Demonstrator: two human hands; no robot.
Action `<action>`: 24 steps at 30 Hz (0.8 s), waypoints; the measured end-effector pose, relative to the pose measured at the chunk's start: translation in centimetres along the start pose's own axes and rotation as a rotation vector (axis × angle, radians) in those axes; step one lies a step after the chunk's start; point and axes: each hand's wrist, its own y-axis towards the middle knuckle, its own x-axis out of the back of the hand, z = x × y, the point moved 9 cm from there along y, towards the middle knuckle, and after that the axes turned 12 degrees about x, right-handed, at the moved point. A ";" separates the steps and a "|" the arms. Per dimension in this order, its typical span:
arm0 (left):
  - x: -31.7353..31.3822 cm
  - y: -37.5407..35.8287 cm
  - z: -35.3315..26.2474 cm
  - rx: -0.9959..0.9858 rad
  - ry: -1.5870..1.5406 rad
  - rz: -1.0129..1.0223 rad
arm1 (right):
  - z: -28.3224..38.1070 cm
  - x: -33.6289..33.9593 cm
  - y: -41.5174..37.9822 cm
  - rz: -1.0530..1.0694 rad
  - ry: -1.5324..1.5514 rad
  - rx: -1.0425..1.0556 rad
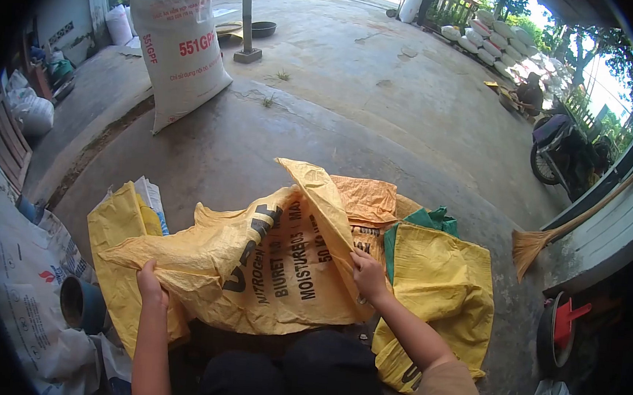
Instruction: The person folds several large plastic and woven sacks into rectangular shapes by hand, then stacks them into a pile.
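The yellow sack (pixel 267 267) gripped by the left hand (pixel 150 286) and the right hand (pixel 368 273) is woven plastic — crinkled, faintly shiny, printed in black. The white sack (pixel 180 48) standing behind has the same woven sheen. The floor (pixel 381 107) is rough, matt concrete, cracked in places — the broom (pixel 556 233) looks like straw on a wooden handle.

Two bare forearms reach forward from the bottom edge. The left hand (pixel 150 283) is closed in a pinching grip, and the right hand (pixel 368 273) likewise, fingers curled.
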 end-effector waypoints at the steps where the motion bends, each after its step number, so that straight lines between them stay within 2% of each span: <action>1: -1.1 0.7 -1.3 -0.035 -0.007 0.023 | 0.1 1.8 1.3 -0.051 -0.009 -0.006; 7: -5.0 -0.7 -9.4 -0.190 -0.098 0.107 | -3.7 11.0 5.3 -0.284 -0.102 -0.050; 9: -2.8 -1.2 -11.0 -0.294 -0.156 0.058 | -4.7 14.0 5.3 -0.369 -0.123 -0.129; 11: 0.3 -1.4 -10.1 -0.250 -0.212 0.048 | -6.6 15.3 4.6 -0.413 -0.133 -0.151; 14: 6.0 -1.9 -6.7 -0.302 -0.071 -0.138 | -10.3 16.0 2.9 -0.479 -0.128 -0.218; 16: 11.4 0.3 -1.5 -0.217 0.077 -0.175 | -13.3 16.0 1.5 -0.500 -0.159 -0.270; 18: 12.1 -1.9 2.8 0.126 0.127 -0.280 | -13.8 15.6 1.4 -0.475 -0.163 -0.323; 20: 14.3 0.6 6.6 0.332 -0.068 -0.026 | -15.1 14.5 1.3 -0.449 -0.179 -0.348; 21: 14.3 0.5 5.8 0.335 -0.066 -0.029 | -15.3 13.8 1.2 -0.445 -0.180 -0.351; 23: 15.0 -1.0 6.6 0.552 0.063 -0.063 | -15.0 12.7 1.0 -0.363 -0.305 -0.386; 24: 15.2 -0.6 7.0 0.600 0.091 -0.008 | -15.1 12.5 0.9 -0.358 -0.305 -0.387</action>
